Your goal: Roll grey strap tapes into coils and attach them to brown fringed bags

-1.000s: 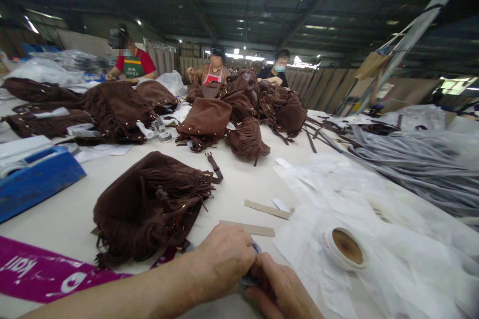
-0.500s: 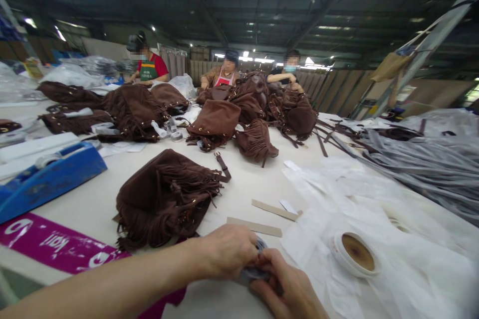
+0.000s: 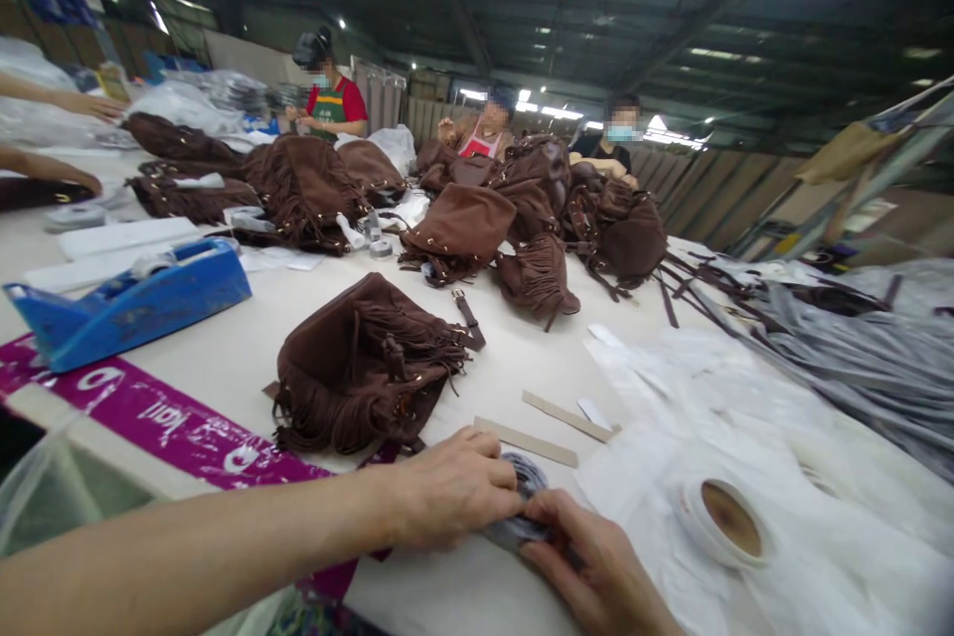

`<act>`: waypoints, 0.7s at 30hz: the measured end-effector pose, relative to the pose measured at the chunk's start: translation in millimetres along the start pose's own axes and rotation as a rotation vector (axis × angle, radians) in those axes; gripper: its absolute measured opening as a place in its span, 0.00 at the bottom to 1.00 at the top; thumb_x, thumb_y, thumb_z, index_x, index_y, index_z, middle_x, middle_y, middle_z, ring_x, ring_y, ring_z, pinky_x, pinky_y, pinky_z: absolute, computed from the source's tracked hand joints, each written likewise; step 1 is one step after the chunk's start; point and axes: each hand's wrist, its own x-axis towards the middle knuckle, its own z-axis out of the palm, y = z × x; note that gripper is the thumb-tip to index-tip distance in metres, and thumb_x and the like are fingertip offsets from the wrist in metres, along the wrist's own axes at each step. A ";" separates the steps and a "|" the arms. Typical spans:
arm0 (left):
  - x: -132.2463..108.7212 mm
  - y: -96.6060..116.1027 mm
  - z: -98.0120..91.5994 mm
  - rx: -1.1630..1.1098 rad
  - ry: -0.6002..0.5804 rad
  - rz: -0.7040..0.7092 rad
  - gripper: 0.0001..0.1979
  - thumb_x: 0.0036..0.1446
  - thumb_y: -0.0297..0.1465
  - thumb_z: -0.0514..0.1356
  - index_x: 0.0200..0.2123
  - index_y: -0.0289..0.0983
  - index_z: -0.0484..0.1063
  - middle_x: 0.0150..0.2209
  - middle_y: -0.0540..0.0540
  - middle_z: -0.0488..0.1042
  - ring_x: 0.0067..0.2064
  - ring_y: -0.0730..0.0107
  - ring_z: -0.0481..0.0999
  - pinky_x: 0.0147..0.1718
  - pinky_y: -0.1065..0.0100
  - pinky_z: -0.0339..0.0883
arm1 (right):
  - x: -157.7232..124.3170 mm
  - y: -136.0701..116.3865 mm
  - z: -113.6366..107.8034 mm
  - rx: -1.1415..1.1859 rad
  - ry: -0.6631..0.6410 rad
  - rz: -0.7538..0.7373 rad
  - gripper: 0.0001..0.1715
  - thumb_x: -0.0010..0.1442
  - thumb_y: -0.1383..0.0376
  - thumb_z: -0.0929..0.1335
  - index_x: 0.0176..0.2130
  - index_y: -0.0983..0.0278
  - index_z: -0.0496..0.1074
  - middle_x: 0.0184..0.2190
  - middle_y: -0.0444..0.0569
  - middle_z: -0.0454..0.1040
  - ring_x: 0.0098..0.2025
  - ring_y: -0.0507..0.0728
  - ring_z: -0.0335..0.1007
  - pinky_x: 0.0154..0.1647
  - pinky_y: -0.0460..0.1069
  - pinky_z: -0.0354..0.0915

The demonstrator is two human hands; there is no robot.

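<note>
My left hand (image 3: 451, 489) and my right hand (image 3: 596, 571) meet at the table's near edge. Both pinch a small grey, coiled piece (image 3: 522, 502) that lies on the table top; I cannot name it for certain. Just beyond my left hand lies a dark brown fringed suede bag (image 3: 369, 368) with a buckled strap. Two flat cardboard strips (image 3: 533, 442) lie right behind my fingers. A white tape roll (image 3: 719, 519) rests on thin white plastic sheets (image 3: 782, 437) to the right of my right hand.
A blue tape dispenser (image 3: 134, 303) stands at the left, by a magenta printed strip (image 3: 164, 417). A heap of brown fringed bags (image 3: 522, 209) fills the table's far side, where three people sit. Another person's arms (image 3: 52, 134) reach in at far left. Grey straps (image 3: 857, 358) pile at right.
The view has swung left and tilted, so everything shifts right in the picture. My hands stay together on the grey piece, and more of its coil now shows between my fingers.
</note>
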 end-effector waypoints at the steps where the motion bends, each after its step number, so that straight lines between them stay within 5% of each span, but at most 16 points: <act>1: -3.2 3.3 6.1 0.004 0.028 -0.028 0.08 0.58 0.25 0.60 0.41 0.39 0.69 0.36 0.48 0.73 0.41 0.63 0.67 0.41 0.64 0.59 | 0.2 -1.7 -0.7 -0.005 -0.002 0.003 0.03 0.60 0.66 0.65 0.38 0.60 0.66 0.26 0.41 0.73 0.26 0.52 0.69 0.28 0.44 0.63; 7: -10.7 24.1 38.3 -0.018 0.145 -0.264 0.07 0.62 0.27 0.55 0.44 0.35 0.66 0.40 0.45 0.72 0.40 0.61 0.66 0.40 0.62 0.60 | 2.1 -4.7 3.3 -0.027 -0.034 -0.009 0.16 0.58 0.70 0.62 0.46 0.60 0.65 0.32 0.45 0.75 0.31 0.55 0.72 0.34 0.48 0.66; 13: -12.2 30.7 45.7 -0.155 0.204 -0.371 0.12 0.57 0.28 0.58 0.45 0.36 0.64 0.43 0.44 0.72 0.43 0.59 0.66 0.46 0.58 0.57 | 17.1 3.9 17.6 -0.118 -0.046 0.045 0.33 0.51 0.71 0.63 0.57 0.64 0.57 0.39 0.53 0.77 0.37 0.61 0.75 0.39 0.53 0.68; 16: -12.7 23.7 37.1 -0.227 0.162 -0.381 0.19 0.49 0.25 0.62 0.45 0.36 0.63 0.45 0.43 0.71 0.45 0.59 0.66 0.48 0.58 0.54 | 30.1 -12.4 0.4 -0.096 -0.124 0.007 0.36 0.50 0.73 0.63 0.58 0.62 0.56 0.46 0.54 0.76 0.44 0.62 0.74 0.44 0.53 0.67; 21: -13.5 1.0 -3.1 -0.366 0.179 -0.407 0.07 0.54 0.26 0.61 0.37 0.38 0.65 0.38 0.47 0.71 0.44 0.61 0.64 0.47 0.61 0.52 | 51.9 -49.9 -48.9 -0.041 -0.151 -0.080 0.28 0.53 0.74 0.64 0.52 0.59 0.58 0.42 0.47 0.76 0.42 0.59 0.71 0.41 0.50 0.62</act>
